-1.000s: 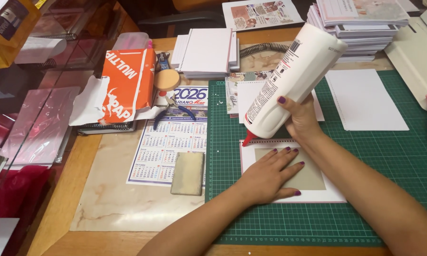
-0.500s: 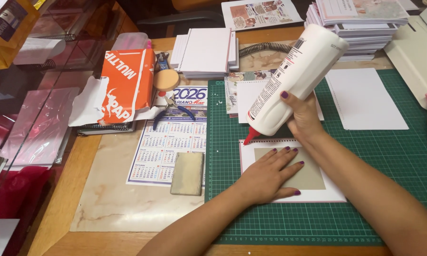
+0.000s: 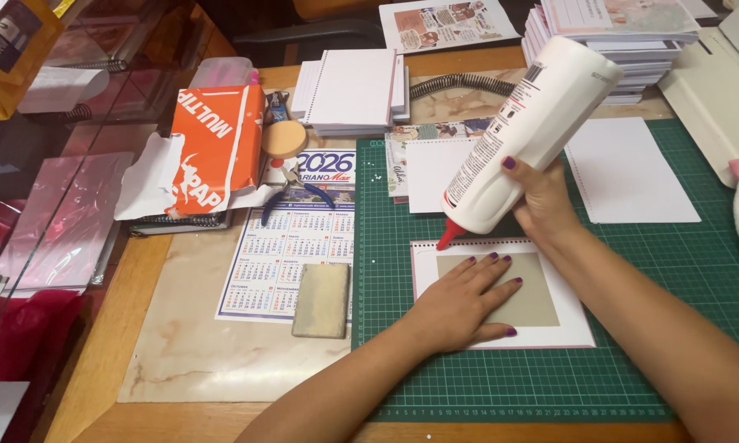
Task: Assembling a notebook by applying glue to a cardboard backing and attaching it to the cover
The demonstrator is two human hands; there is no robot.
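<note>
My right hand (image 3: 542, 201) grips a large white glue bottle (image 3: 527, 131), tipped over so its red nozzle touches the top left corner of a white, pink-edged card (image 3: 570, 324). A grey-beige board (image 3: 542, 299) lies centred on that card. My left hand (image 3: 459, 303) presses flat on the board and card with fingers spread. Both lie on a green cutting mat (image 3: 665, 254).
Left of the mat are a beige block (image 3: 321, 300), a printed calendar sheet (image 3: 258, 271), blue-handled pliers (image 3: 291, 197) and a torn orange paper packet (image 3: 213, 152). White sheets (image 3: 628, 172), notebook stacks (image 3: 357, 86), a wire spiral (image 3: 459, 84) and a beige machine (image 3: 722, 82) sit behind.
The glue bottle has tilted further down and left, its nozzle dropping onto the card's top left corner. My left hand has stayed flat on the board.
</note>
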